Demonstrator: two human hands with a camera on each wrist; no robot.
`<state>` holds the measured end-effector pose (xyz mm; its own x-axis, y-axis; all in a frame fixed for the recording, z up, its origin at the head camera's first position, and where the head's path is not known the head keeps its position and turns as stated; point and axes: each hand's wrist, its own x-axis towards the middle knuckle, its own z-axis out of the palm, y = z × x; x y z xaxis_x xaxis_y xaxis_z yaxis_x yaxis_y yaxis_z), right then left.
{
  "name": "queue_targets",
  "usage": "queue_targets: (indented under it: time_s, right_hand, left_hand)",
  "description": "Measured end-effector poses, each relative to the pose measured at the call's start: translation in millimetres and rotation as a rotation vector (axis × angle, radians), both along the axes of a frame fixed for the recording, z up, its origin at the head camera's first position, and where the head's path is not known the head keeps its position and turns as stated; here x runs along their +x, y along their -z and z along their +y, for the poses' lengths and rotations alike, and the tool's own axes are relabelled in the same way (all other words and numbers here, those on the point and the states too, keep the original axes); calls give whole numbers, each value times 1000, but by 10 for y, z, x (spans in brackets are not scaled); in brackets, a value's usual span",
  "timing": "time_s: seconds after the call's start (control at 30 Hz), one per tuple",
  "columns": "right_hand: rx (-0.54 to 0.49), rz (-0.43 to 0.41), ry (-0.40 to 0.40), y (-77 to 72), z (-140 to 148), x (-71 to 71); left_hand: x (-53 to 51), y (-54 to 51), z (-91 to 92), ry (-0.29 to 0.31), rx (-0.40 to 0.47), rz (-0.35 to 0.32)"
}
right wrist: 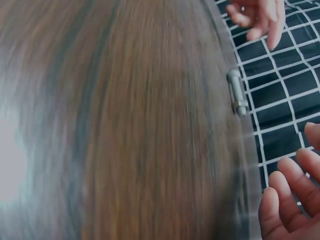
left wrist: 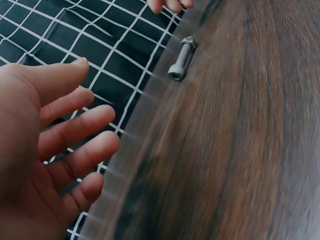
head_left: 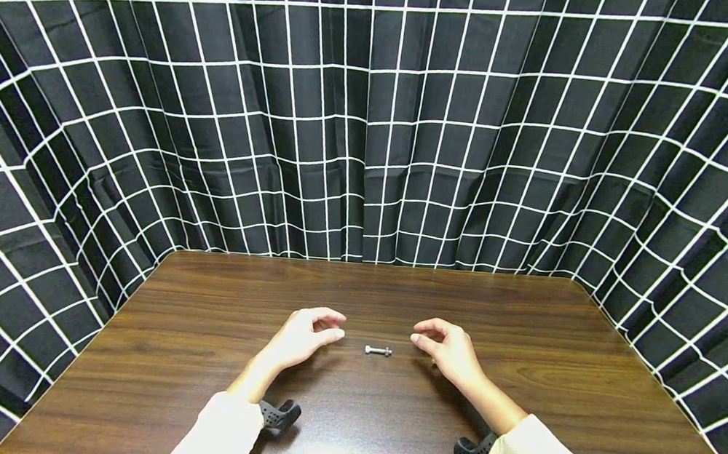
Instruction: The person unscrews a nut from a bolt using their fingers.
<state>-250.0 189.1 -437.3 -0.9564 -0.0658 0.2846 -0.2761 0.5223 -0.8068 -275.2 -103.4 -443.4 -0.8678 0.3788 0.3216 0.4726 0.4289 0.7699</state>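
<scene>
A small silver-grey bolt (head_left: pixel 378 350) lies on its side on the wooden table, between the two hands. Its socket head (left wrist: pixel 176 72) points toward the left hand, and a nut (right wrist: pixel 242 108) sits near the other end of the shank. Left of the bolt, my left hand (head_left: pixel 302 336) hovers over the table, fingers loosely bent and thumb apart, holding nothing. On the opposite side my right hand (head_left: pixel 453 352) hangs in a similar loose curve, also holding nothing. Neither hand touches the bolt.
The brown wooden table (head_left: pixel 196 328) spreads out under both hands. A black curtain with a white grid (head_left: pixel 387 127) surrounds its back and sides. Dark straps (head_left: pixel 280 415) sit at both wrists, below pale sleeves (head_left: pixel 219 432).
</scene>
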Motion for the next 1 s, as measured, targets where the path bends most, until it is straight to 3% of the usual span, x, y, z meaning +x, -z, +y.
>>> queue_targets:
  time_s: [0.17,0.37,0.57,0.8,1.0]
  right_hand:
    - [-144,-109,13,24,-107,-14]
    - [-174,-129,45,48,-206,-36]
    - [-134,-131,81,102,-274,-45]
    - [-20,-98,84,156,-342,-66]
    - [80,-107,84,136,-361,-69]
  left_hand:
    - [-15,25,72,-11,1,-32]
    - [-43,35,185,-9,14,-74]
    - [-50,3,319,-77,-50,-101]
    - [-26,16,456,-121,-96,-151]
    - [-14,26,528,-176,-166,-133]
